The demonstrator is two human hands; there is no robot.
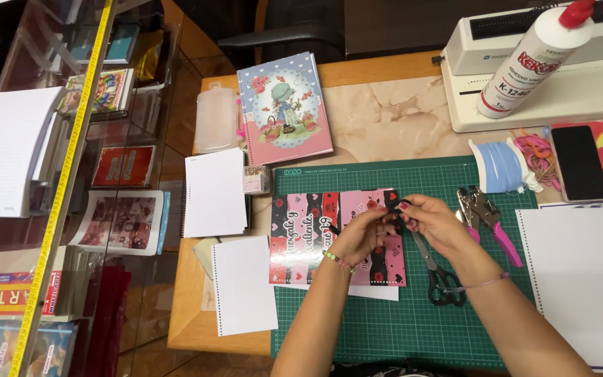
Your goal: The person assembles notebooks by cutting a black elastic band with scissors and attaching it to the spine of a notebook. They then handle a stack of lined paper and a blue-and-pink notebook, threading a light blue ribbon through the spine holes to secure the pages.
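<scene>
Wooden counter, seen from above, with a glass display case (50, 209) of booklets at the far left and a yellow tape measure (64, 174) laid along its edge, within reach for measuring. Next came punched white sheets (216, 192), stacked clear of the working area, and an illustrated notebook (284, 108) set upright behind them. A green cutting mat (399, 328) protected the counter and carried the pink, black and red printed cover (301, 237), lying flat in front of the person. Above the cover's right part, the left hand (357, 234) and right hand (430, 220) met, fingertips pinched together on a small dark piece (393, 213); what the piece was could not be told, and it was held up off the mat, probably so both hands could work it. Scissors (441, 276) and a pink-handled punch (486, 216) lay just right of the hands, ready to be picked up. Farther right sat a blue ribbon spool (500, 166), a phone (579, 163), a white glue bottle (535, 59) leaning on a binding machine (560, 77), and a large punched sheet (581, 279).
</scene>
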